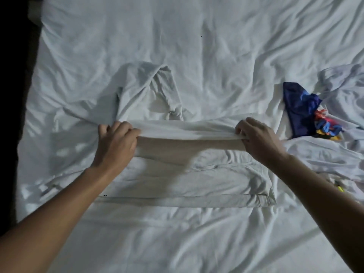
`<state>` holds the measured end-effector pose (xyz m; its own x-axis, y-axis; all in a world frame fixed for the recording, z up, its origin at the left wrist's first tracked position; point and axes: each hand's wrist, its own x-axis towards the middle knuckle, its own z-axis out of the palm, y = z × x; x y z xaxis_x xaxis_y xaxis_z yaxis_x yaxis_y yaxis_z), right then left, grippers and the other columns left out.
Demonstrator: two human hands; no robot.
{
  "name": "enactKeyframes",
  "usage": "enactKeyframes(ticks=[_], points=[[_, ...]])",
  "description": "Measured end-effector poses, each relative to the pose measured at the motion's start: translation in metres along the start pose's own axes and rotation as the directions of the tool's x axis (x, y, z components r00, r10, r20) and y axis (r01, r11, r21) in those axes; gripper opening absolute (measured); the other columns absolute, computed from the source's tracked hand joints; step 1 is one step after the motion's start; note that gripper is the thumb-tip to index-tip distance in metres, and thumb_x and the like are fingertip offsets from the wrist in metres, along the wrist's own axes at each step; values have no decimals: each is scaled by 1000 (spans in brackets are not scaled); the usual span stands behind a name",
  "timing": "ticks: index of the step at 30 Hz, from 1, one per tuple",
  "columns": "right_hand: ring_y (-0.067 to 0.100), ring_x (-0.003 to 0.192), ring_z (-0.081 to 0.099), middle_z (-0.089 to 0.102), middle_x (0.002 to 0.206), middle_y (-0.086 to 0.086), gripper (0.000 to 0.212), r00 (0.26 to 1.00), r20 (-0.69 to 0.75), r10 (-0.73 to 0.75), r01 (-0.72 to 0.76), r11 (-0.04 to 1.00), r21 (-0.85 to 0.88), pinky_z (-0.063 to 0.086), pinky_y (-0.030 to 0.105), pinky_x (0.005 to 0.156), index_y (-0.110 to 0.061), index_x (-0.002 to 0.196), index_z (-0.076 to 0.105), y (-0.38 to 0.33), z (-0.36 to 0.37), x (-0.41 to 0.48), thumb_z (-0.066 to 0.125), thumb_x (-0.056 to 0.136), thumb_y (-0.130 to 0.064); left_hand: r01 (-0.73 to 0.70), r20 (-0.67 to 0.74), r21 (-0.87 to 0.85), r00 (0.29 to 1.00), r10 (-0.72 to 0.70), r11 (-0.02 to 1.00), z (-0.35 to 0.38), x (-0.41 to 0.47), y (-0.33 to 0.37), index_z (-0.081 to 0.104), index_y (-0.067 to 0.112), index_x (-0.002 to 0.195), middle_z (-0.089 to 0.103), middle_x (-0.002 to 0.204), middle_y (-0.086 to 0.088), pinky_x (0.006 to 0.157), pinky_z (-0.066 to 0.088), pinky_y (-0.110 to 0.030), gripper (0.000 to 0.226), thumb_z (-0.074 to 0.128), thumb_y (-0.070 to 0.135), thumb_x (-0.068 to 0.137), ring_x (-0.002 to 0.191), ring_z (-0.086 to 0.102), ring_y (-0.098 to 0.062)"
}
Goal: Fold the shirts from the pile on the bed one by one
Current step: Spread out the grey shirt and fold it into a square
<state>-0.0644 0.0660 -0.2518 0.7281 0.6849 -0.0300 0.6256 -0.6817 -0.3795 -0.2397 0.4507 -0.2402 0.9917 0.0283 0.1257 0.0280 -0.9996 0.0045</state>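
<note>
Both the left hand and right hand pinch the white cotton shirt's raised fold, running crosswise between them, hem nearer the person.

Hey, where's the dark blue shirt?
In the head view, the dark blue shirt lies crumpled on the right side of the bed, just right of the right hand, against a heap of white clothes.

We see a white cloth shirt part-folded at centre, its far fold lifted; our crumpled pile of white and blue shirts lies at three o'clock.
</note>
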Motion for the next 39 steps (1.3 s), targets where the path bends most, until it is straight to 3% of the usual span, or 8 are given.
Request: enactKeyframes(ticks=[5, 12, 15, 18, 23, 28, 33, 39], points=[[31, 79, 55, 56, 87, 3, 35, 993, 117, 33, -33, 999, 2, 49, 44, 65, -14, 90, 64, 1, 38, -58, 63, 70, 16, 1, 125, 27, 992, -4, 1000, 30, -64, 13, 77, 20, 105, 65, 92, -3, 73, 33, -45, 31, 57, 6, 85, 85, 60, -33], [26, 83, 48, 57, 87, 2, 41, 978, -67, 198, -196, 980, 42, 47, 41, 67, -13, 86, 69, -9, 39, -82, 61, 65, 21, 120, 74, -14, 990, -118, 993, 22, -80, 24, 78, 19, 111, 66, 98, -4, 74, 32, -45, 40, 67, -6, 82, 89, 59, -33], [26, 83, 48, 57, 89, 3, 45, 983, -7, 184, -183, 981, 68, 48, 43, 69, -13, 91, 71, -15, 50, -102, 61, 64, 22, 105, 167, -9, 981, -102, 994, 29, -100, 32, 73, 16, 122, 65, 108, -6, 78, 37, -48, 52, 60, -6, 77, 98, 60, -34], [30, 84, 50, 57, 94, 5, 50, 981, 54, 187, -191, 977, 97, 46, 38, 72, -11, 99, 72, -20, 61, -118, 62, 63, 22, 139, 239, -13, 962, -132, 990, 36, -111, 35, 67, 14, 130, 64, 119, -8, 84, 40, -53, 66, 71, -10, 68, 108, 60, -35], [29, 89, 54, 62, 97, 6, 39, 978, -73, 198, -186, 972, 145, 49, 38, 76, -5, 101, 72, -35, 58, -123, 57, 75, 21, 182, 153, -29, 973, -175, 983, 33, -98, 51, 69, 12, 122, 66, 110, -7, 84, 39, -49, 45, 71, 0, 79, 99, 61, -36], [27, 88, 53, 61, 96, 4, 37, 969, -123, 217, -195, 967, 165, 51, 39, 75, -6, 97, 71, -39, 58, -134, 57, 75, 20, 132, 104, -49, 986, -127, 990, 39, -84, 55, 68, 16, 89, 60, 81, -3, 73, 36, -44, 26, 74, -6, 77, 75, 59, -33], [26, 90, 53, 60, 98, 2, 40, 972, -140, 189, -165, 972, 170, 50, 33, 76, -7, 100, 71, -44, 55, -145, 56, 75, 21, 179, -34, -127, 982, -185, 976, 26, -80, 41, 67, 17, 88, 58, 91, -5, 72, 32, -44, 27, 56, -5, 77, 76, 59, -33], [28, 91, 50, 58, 98, 2, 47, 972, 31, 234, -236, 965, 117, 52, 45, 76, -12, 108, 71, -54, 63, -155, 54, 68, 6, 111, 215, -100, 973, -87, 989, 37, -102, 44, 67, 19, 92, 57, 88, 1, 75, 31, -43, 34, 67, -1, 65, 83, 61, -32]])
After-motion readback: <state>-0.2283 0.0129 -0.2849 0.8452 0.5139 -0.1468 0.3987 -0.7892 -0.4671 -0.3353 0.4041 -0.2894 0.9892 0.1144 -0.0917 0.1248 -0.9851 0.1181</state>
